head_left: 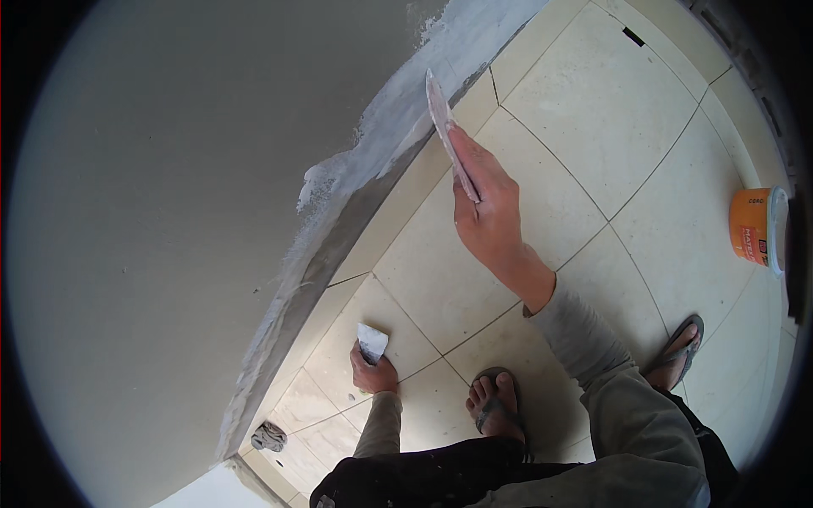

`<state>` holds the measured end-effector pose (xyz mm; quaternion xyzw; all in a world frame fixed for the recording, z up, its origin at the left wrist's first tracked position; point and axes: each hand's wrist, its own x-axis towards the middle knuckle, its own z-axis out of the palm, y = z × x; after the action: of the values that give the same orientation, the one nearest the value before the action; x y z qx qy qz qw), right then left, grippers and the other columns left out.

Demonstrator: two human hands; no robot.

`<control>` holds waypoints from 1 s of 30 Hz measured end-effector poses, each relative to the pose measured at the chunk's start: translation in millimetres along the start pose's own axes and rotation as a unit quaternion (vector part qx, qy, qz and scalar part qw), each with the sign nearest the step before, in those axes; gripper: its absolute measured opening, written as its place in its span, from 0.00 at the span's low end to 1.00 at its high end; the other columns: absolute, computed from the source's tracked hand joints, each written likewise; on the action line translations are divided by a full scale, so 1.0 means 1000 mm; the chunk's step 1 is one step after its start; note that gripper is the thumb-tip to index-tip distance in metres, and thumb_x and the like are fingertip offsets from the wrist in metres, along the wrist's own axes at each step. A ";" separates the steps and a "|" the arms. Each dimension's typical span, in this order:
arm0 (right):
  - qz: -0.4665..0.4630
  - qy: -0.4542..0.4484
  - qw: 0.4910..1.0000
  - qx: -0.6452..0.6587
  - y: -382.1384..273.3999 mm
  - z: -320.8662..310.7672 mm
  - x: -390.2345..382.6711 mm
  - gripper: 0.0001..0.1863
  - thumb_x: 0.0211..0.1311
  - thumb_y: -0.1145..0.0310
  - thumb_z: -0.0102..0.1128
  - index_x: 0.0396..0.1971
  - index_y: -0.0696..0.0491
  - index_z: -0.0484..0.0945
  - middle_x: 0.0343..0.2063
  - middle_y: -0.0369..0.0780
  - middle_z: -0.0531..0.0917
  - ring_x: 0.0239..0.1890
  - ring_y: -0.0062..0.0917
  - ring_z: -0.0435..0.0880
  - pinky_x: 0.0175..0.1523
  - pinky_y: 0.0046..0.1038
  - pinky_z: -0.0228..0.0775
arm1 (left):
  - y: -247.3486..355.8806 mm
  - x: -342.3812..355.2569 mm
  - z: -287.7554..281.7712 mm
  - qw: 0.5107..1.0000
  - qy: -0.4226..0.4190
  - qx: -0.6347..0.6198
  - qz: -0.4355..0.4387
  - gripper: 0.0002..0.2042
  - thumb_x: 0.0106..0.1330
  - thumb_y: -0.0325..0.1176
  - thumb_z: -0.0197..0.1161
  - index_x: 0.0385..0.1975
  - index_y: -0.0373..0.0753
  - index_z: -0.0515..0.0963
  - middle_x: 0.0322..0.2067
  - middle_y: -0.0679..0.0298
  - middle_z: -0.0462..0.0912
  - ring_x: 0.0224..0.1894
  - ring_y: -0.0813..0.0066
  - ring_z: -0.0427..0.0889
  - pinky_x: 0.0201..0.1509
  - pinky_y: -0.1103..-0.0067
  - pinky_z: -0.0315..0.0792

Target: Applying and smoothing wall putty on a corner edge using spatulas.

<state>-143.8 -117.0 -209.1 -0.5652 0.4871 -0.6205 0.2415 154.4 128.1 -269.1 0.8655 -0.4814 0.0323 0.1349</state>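
Note:
In my right hand [491, 220] is a long, pale, putty-smeared trowel [439, 110], fingers closed round it, its blade held up along a band of white putty [385, 110] near the foot of the grey wall [169, 186]. Lower down, my left hand [373, 374] grips a small scraper [373, 340] with white putty on its blade, over the tiled floor beside the wall. A cream tile skirting [398, 218] runs below the putty band, with a darker grey strip between them.
An orange bucket [747, 229] stands at the far right on the cream floor tiles [601, 135]. A crumpled grey rag [268, 437] lies by the wall at lower left. My sandalled feet [495, 406] are on the tiles below.

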 end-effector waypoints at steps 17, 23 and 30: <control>-0.241 -0.136 0.951 -0.137 -0.015 -0.002 -0.064 0.19 0.68 0.65 0.50 0.57 0.48 0.78 0.67 0.36 0.71 0.71 0.36 0.66 0.73 0.50 0.53 | 0.002 0.001 -0.004 1.000 0.001 0.024 0.004 0.17 0.57 0.24 0.60 0.48 0.42 0.78 0.43 0.56 0.85 0.44 0.50 0.85 0.46 0.63 0.78; -0.342 -0.139 0.909 -0.194 0.031 0.033 -0.017 0.22 0.68 0.65 0.50 0.61 0.45 0.75 0.70 0.32 0.68 0.73 0.35 0.62 0.74 0.52 0.51 | -0.002 0.000 -0.004 1.000 0.000 0.009 0.004 0.16 0.58 0.25 0.60 0.48 0.42 0.78 0.44 0.56 0.85 0.44 0.51 0.85 0.46 0.63 0.78; -0.216 -0.242 0.931 -0.170 0.035 0.007 -0.071 0.25 0.64 0.72 0.51 0.63 0.52 0.72 0.69 0.40 0.69 0.72 0.39 0.64 0.73 0.49 0.53 | -0.003 0.003 -0.002 0.999 -0.016 0.006 -0.029 0.15 0.59 0.27 0.60 0.48 0.42 0.78 0.44 0.56 0.85 0.45 0.52 0.85 0.47 0.63 0.78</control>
<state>-129.1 -73.3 -273.4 -0.8221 0.3784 -0.4102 0.1127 158.5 127.4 -266.6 0.8801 -0.4583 0.0177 0.1226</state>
